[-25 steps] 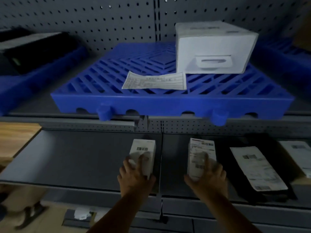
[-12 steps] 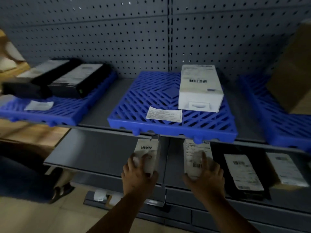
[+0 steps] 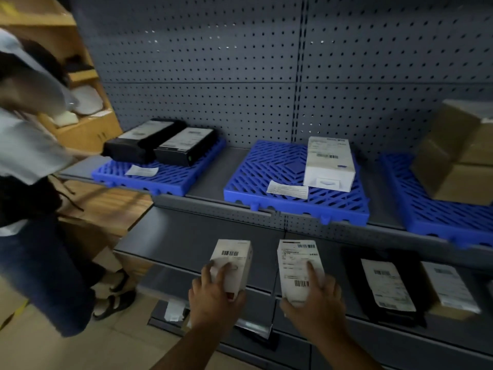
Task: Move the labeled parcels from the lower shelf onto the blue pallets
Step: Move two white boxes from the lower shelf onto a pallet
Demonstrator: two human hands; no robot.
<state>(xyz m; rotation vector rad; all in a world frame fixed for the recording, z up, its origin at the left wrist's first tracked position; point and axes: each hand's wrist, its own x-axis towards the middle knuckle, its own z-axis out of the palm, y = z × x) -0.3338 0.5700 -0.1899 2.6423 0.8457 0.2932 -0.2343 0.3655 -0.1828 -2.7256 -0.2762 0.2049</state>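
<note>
My left hand (image 3: 213,295) grips a small white barcoded box (image 3: 234,260) and my right hand (image 3: 314,297) grips a flat white labeled parcel (image 3: 297,265). Both are held just above the front of the grey lower shelf (image 3: 186,239). On the shelf above, the middle blue pallet (image 3: 269,180) carries a white box (image 3: 329,162) and a paper slip (image 3: 288,189). The left blue pallet (image 3: 170,177) holds two black labeled boxes (image 3: 184,146). A third blue pallet (image 3: 432,209) at right bears a brown carton (image 3: 458,156).
A black parcel with a white label (image 3: 384,287) and a brown labeled parcel (image 3: 448,289) lie on the lower shelf to the right. Another person (image 3: 32,182) stands close at left, reaching toward the left pallet. Grey pegboard (image 3: 213,62) backs the shelves.
The view has pulled back and up, showing all three pallets and the person at left. Both my hands have lifted their parcels off the lower shelf toward its front edge.
</note>
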